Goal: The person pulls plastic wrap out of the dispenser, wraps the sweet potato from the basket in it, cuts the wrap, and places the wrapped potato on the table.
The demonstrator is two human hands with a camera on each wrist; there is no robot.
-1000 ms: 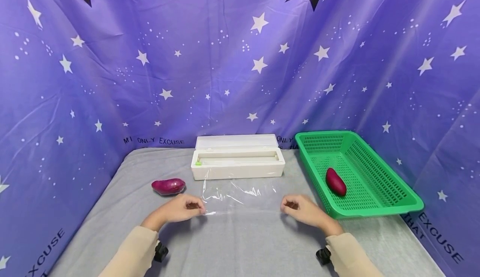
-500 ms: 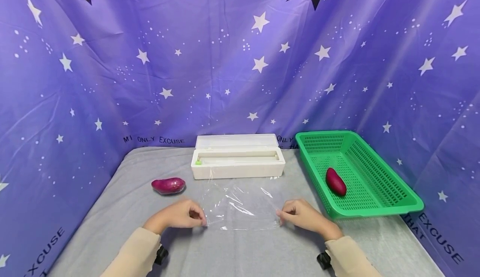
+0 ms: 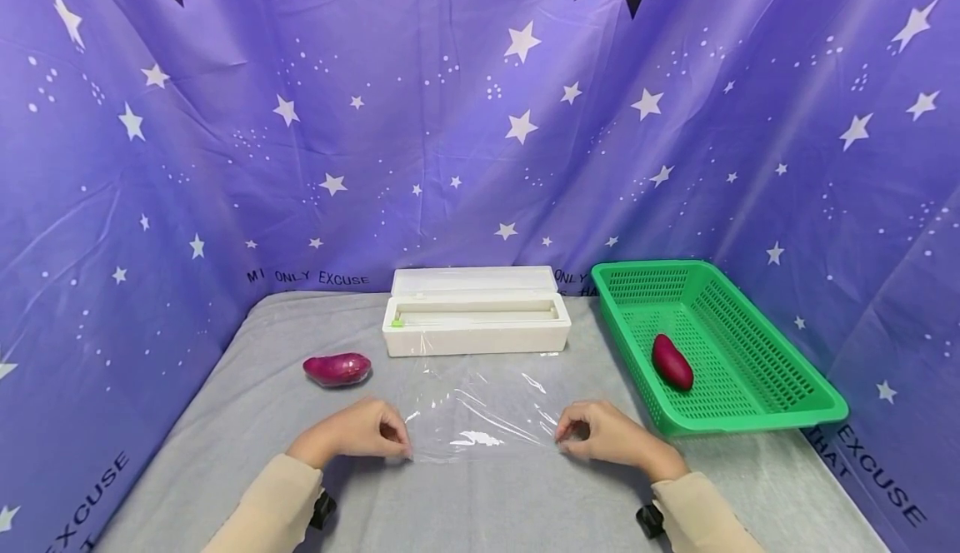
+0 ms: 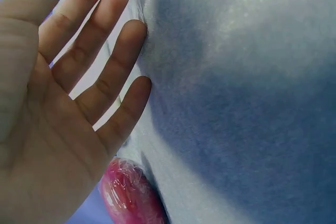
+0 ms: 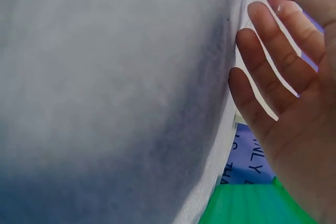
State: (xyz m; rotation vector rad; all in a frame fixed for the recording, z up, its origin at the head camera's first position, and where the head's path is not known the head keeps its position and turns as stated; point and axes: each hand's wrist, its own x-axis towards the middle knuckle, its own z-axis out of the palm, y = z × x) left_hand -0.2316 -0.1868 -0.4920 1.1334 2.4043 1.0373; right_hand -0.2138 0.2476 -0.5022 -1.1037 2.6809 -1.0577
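Observation:
A sheet of clear cling film (image 3: 480, 407) stretches low over the grey cloth, from the front of an open white cling film box (image 3: 477, 340) towards me. My left hand (image 3: 363, 432) pinches the film's near left corner between thumb and index finger. At the near right corner, my right hand (image 3: 607, 434) pinches it the same way. In both wrist views the other fingers are spread and loosely bent. To the left lies a purple sweet potato (image 3: 337, 370) with a shiny film wrapping, also visible below the left hand in the left wrist view as the wrapped sweet potato (image 4: 128, 195).
A green plastic basket (image 3: 750, 424) stands right of my right hand, with a bare purple sweet potato (image 3: 672, 362) inside. The box's lid (image 3: 474, 281) is tipped up at the back, and a green slider (image 3: 397, 322) sits at its left end. A starry purple curtain (image 3: 450, 120) encloses the table.
Both hands have come a little closer to me, drawing the film's near edge out from the box. In the last half second they have barely moved. Sweet potatoes, box and basket stay put.

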